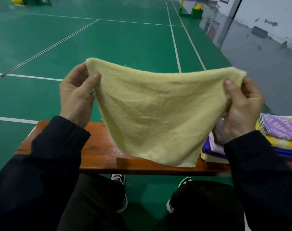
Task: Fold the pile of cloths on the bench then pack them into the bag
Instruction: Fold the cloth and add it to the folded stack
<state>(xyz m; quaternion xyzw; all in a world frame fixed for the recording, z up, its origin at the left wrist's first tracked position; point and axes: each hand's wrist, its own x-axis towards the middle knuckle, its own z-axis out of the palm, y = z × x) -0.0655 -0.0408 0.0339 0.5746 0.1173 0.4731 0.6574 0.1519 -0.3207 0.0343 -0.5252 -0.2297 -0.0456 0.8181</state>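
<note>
A pale yellow cloth hangs spread out in the air above the wooden bench. My left hand pinches its upper left corner between thumb and fingers. My right hand pinches the upper right corner the same way. The cloth's lower edge reaches down to the bench's front edge. A stack of cloths lies on the bench at the right, with a purple patterned one on top, then yellow and blue ones. No bag is in view.
The bench stands on a green sports court floor with white lines. My knees and black-and-white shoes are below the bench. A grey wet strip of floor and a white wall run along the right.
</note>
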